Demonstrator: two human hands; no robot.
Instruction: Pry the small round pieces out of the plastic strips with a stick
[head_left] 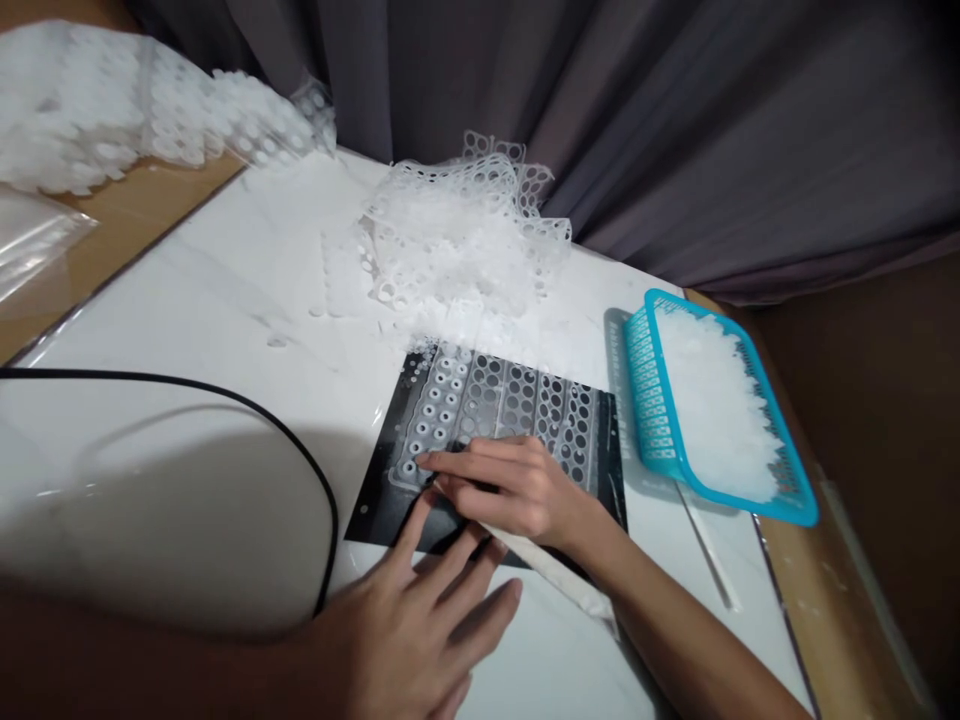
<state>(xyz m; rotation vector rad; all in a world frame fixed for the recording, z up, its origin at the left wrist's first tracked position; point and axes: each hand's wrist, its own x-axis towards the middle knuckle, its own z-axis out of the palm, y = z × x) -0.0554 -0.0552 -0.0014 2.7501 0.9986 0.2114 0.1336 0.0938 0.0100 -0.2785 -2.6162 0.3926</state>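
Note:
A black mat [375, 500] lies on the white table, and on it is a translucent sheet [517, 400] with rows of round holes. The leftmost strip [435, 410] carries small white rings with dark centres. My right hand [517, 485] is over the sheet's lower left part, its index finger on the strip's lower end and its other fingers curled round a thin white stick-like tool [551, 568]. Just below, my left hand [442, 610] has its fingers spread, the index fingertip near the mat's lower edge by the tool's tip.
Punched translucent sheets [457, 230] are heaped behind the mat. A blue basket [787, 505] of white pieces stands at the right, near a thin rod [709, 550]. A black cable [330, 490] curves at the left. More ringed sheets [150, 100] lie back left.

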